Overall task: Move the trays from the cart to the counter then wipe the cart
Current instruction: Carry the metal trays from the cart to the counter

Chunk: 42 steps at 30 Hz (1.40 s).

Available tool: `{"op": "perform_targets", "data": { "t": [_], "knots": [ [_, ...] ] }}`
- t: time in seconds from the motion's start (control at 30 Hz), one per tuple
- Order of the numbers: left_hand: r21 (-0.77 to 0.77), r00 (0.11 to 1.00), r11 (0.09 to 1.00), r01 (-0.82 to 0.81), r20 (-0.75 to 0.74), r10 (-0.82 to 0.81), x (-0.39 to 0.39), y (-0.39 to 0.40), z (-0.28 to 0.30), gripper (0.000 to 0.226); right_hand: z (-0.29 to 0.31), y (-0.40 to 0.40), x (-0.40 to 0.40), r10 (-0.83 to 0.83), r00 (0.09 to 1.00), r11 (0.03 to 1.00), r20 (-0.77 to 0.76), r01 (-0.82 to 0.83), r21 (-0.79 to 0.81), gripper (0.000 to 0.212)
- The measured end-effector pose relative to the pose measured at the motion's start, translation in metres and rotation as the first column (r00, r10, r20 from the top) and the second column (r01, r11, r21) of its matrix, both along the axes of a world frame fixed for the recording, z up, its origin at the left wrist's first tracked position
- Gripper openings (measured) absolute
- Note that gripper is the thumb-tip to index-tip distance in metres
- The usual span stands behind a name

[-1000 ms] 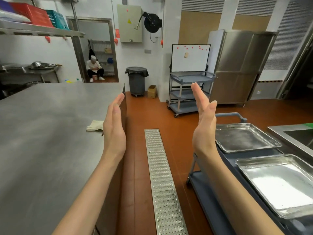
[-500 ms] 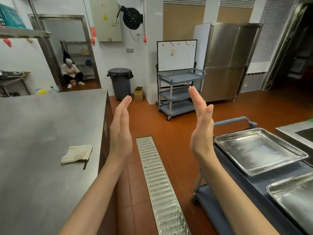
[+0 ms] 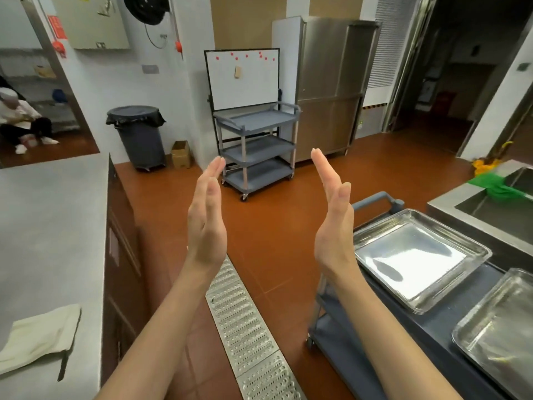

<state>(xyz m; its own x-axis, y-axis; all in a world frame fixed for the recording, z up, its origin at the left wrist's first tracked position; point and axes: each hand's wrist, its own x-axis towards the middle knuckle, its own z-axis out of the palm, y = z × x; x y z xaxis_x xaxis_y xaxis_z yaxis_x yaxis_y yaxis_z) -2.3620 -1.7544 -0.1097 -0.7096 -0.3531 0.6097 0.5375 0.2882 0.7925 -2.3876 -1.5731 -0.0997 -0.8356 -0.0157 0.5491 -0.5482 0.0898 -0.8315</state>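
Observation:
Two shiny steel trays lie on the top of a dark grey cart [image 3: 432,321] at the right: the farther tray [image 3: 415,258] and a nearer tray [image 3: 499,330], cut off by the frame edge. The steel counter [image 3: 49,226] fills the left, with a cream cloth [image 3: 37,339] near its front edge. My left hand [image 3: 206,220] and my right hand [image 3: 331,223] are raised in the air over the floor, palms facing each other, fingers straight, holding nothing. My right hand is just left of the farther tray.
A perforated floor drain [image 3: 245,333] runs between counter and cart. A second grey three-shelf cart [image 3: 256,148] stands ahead below a whiteboard, a lidded bin [image 3: 138,137] to its left. A steel sink [image 3: 490,209] with a green cloth is at the right. A person sits far left.
The view has swung right: the counter and cloth slid left and the trays on the cart moved toward the middle. Both hands keep the same raised, open pose.

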Motion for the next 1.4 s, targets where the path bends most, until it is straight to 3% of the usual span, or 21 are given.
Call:
{"op": "perform_targets", "data": {
  "t": [0.33, 0.77, 1.0, 1.2, 1.4],
  "knots": [
    [-0.013, 0.976, 0.977, 0.212, 0.063, -0.210, -0.151, 0.049, -0.005, 0.055, -0.007, 0.040, -0.117, -0.176, 0.982, 0.984, 0.068, 0.177, -0.002, 0.058],
    [-0.018, 0.867, 0.872, 0.488, 0.123, -0.483, -0.284, 0.148, -0.023, 0.066, -0.023, 0.137, -0.185, -0.464, 0.881, 0.882, 0.089, 0.469, -0.047, 0.090],
    [-0.023, 0.733, 0.742, 0.670, 0.181, -0.655, -0.343, 0.192, -0.045, 0.077, -0.038, 0.170, -0.198, -0.680, 0.723, 0.725, 0.126, 0.688, -0.032, 0.088],
    [-0.009, 0.612, 0.628, 0.778, 0.238, -0.755, -0.384, 0.217, -0.075, 0.054, -0.066, 0.189, -0.202, -0.813, 0.560, 0.553, 0.159, 0.829, -0.086, 0.068],
    [0.026, 0.542, 0.579, 0.815, 0.320, -0.777, -0.408, 0.238, -0.117, 0.051, -0.103, 0.218, -0.197, -0.868, 0.426, 0.422, 0.256, 0.904, -0.074, 0.069]
  ]
}}
